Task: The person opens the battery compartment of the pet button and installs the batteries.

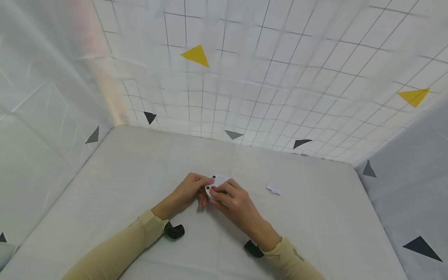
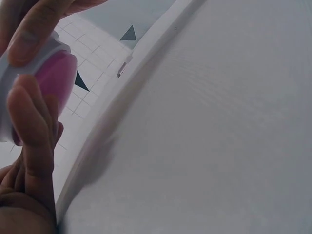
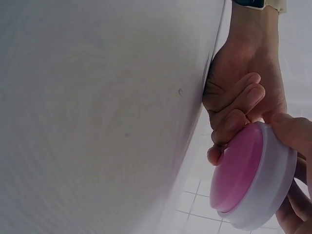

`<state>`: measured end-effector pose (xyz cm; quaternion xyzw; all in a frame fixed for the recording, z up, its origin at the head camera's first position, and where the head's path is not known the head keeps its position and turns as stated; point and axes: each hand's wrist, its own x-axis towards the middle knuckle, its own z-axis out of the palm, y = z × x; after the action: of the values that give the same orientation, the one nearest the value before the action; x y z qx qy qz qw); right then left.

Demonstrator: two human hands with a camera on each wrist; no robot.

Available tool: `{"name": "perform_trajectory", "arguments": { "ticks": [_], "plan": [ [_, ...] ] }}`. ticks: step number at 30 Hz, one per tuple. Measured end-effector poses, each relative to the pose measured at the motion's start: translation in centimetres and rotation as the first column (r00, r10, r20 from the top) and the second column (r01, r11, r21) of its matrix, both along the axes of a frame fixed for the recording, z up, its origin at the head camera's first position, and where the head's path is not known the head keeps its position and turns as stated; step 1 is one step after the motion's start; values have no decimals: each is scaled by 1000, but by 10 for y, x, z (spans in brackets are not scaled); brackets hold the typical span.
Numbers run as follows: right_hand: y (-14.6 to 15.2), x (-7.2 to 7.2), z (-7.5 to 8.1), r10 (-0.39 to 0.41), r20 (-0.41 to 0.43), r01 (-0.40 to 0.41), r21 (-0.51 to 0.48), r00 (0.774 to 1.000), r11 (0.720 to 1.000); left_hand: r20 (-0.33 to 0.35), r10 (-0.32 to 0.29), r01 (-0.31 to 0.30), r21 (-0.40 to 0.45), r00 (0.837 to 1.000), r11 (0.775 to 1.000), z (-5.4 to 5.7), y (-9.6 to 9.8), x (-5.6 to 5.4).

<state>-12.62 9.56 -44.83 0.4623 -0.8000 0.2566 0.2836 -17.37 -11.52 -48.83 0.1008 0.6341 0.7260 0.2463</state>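
A round push-button device has a white base with small holes and dark round spots, facing up in the head view. Its pink dome faces down toward the table. My left hand holds the device's left side, thumb on the white face and fingers beneath; in the left wrist view its fingers lie against the pink dome. From the right, my right hand grips the device, with fingertips on the white face. A small red spot shows by those fingertips; I cannot tell what it is.
A small flat white piece with a tab lies on the white-covered table, right of the hands. Gridded white sheeting with yellow and dark triangles stands behind. Black wrist mounts stick out by both sleeves.
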Motion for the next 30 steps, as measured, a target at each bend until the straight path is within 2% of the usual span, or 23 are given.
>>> {"name": "perform_trajectory", "arguments": {
  "ticks": [8,18,23,30],
  "plan": [
    [-1,3,0,-52,-28,51,-13,998,999,-7,2,-2,-10,1000,1000,0,2,1],
    [15,1,1,-44,146,53,-56,988,997,-28,6,-6,-19,1000,1000,0,2,1],
    [31,-4,4,-90,210,113,-103,974,988,-25,5,-6,-32,1000,999,2,1,1],
    [46,-12,0,-156,289,194,-108,945,975,-2,-2,2,-40,1000,999,3,1,1]
  ]
}}
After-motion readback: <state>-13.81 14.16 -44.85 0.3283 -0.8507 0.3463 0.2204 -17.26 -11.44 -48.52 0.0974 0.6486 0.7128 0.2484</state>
